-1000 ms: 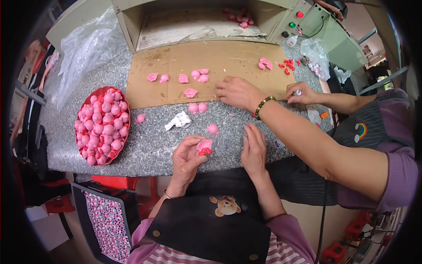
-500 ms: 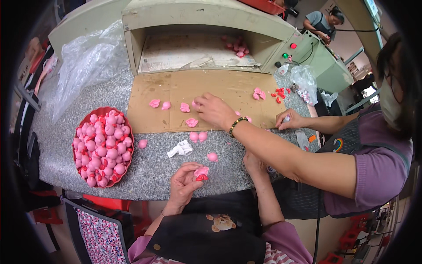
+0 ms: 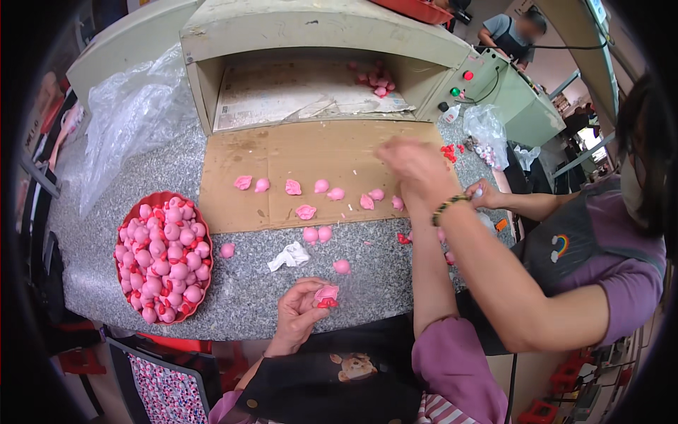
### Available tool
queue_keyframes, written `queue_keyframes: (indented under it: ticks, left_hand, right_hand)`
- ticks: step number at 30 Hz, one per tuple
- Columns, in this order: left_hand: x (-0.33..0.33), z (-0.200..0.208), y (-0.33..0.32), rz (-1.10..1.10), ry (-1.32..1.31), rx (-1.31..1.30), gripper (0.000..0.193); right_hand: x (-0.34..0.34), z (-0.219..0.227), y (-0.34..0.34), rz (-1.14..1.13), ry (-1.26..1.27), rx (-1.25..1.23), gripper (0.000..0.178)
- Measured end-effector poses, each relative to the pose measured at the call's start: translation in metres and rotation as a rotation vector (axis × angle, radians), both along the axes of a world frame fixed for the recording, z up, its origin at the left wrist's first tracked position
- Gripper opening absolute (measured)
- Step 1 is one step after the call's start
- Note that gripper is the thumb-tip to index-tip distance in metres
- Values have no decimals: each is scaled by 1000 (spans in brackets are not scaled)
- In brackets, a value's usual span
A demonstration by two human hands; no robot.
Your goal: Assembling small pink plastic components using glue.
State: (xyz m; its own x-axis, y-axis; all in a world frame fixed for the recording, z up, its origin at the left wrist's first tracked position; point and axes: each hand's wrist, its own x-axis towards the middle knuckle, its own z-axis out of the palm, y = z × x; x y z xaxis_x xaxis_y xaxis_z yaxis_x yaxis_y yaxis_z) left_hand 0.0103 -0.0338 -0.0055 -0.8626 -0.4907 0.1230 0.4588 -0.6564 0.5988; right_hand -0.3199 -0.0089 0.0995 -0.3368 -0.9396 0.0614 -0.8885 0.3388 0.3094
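Observation:
My left hand (image 3: 296,312) pinches a small pink hollow plastic half (image 3: 327,290) with a red bow-shaped part (image 3: 328,302) at its lower edge, above the grey speckled table (image 3: 374,290). My right arm stretches forward over the cardboard sheet (image 3: 296,141). There my right hand (image 3: 412,196) overlaps with a co-worker's blurred hand (image 3: 417,159), so its fingers cannot be made out. Several pink halves and round pieces, among them a cupped half (image 3: 306,212) and a ball (image 3: 321,186), lie on the cardboard. A pink ball (image 3: 342,267) rests just beyond my left hand.
At left stands a red scalloped basket (image 3: 119,283) heaped with pink balls and red pieces. A crumpled white cloth (image 3: 288,256) lies mid-table. Behind the cardboard is an open metal box (image 3: 318,28) with pink pieces inside. The co-worker's arm (image 3: 522,275) crosses from the right.
My right arm has reached forward from the table edge onto the cardboard. The co-worker's hand has moved right, away from the pink pieces. My left hand keeps hold of the pink half.

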Motion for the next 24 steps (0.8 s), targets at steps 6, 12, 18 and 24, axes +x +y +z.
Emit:
queue_keyframes:
  ticks: [6, 12, 18, 24]
  left_hand:
    - [-19, 4, 0, -87, -6, 32, 45]
    - [-9, 6, -2, -53, -5, 46, 45]
    - [-2, 6, 2, -48, -65, 22, 46]
    - [-8, 13, 2, -103, -86, 9, 48]
  right_hand:
    - [-77, -106, 52, -348, -4, -789, 22]
    - [54, -18, 80, -463, -615, -319, 20]
    - [157, -22, 125, -214, -932, 55, 18]
    - [139, -41, 144, -64, -870, -218, 29]
